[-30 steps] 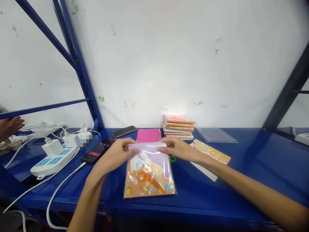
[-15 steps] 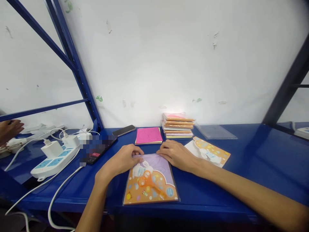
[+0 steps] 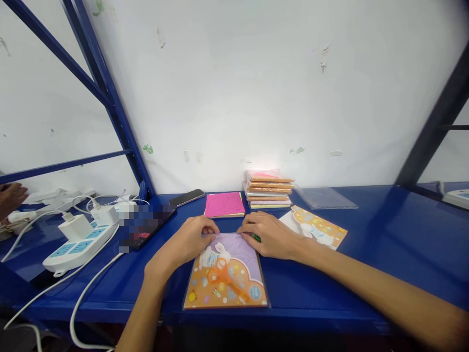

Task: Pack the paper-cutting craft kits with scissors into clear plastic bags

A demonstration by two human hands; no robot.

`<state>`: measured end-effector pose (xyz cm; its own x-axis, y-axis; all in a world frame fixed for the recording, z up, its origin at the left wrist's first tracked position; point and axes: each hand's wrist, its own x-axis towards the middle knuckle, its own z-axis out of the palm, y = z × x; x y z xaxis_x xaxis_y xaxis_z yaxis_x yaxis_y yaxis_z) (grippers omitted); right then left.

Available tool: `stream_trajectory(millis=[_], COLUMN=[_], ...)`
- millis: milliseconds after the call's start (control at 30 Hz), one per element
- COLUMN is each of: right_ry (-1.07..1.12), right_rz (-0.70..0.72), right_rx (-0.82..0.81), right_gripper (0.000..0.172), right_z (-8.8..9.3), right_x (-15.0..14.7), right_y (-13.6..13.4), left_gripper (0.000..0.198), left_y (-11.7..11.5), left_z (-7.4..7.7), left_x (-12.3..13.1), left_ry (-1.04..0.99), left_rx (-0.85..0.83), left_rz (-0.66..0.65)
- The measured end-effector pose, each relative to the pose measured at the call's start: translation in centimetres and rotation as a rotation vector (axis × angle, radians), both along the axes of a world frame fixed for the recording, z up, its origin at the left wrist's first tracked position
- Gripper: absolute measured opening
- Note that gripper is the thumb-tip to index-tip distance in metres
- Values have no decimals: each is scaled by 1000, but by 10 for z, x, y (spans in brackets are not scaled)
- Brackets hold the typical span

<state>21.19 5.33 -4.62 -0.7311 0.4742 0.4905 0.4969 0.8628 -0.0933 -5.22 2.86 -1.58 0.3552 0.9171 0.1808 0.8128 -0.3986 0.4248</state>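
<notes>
A clear plastic packet holding an orange and lilac rabbit-print card and orange scissors lies flat on the blue shelf top. My left hand presses its top edge near the left corner. My right hand rests on the top edge at the other corner, fingers curled. A small green object pokes out beneath those fingers. Beyond the hands lies a pink sheet. To the right of my right hand sits a rabbit-print card.
A stack of packets and a clear plastic sleeve stand at the back. On the left are a phone, a blurred phone, and a power strip with cables. A co-worker's hand shows at the far left.
The packet has gone from its top film being pinched and raised to lying flat under both hands. My right hand has moved over the green object.
</notes>
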Motion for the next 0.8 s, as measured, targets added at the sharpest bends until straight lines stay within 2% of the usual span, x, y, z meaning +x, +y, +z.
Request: stream_trajectory(millis=[567, 800], right_ry=[-15, -27], right_rz=[18, 18], right_rx=[-45, -94], right_gripper=[25, 25], right_z=[6, 8], right_x=[-2, -10], right_y=[-9, -13], left_gripper=[24, 28], left_y=[-8, -17], left_z=[9, 2], left_x=[12, 33], left_ry=[26, 31], left_rx=[-30, 36], left_rz=[21, -51])
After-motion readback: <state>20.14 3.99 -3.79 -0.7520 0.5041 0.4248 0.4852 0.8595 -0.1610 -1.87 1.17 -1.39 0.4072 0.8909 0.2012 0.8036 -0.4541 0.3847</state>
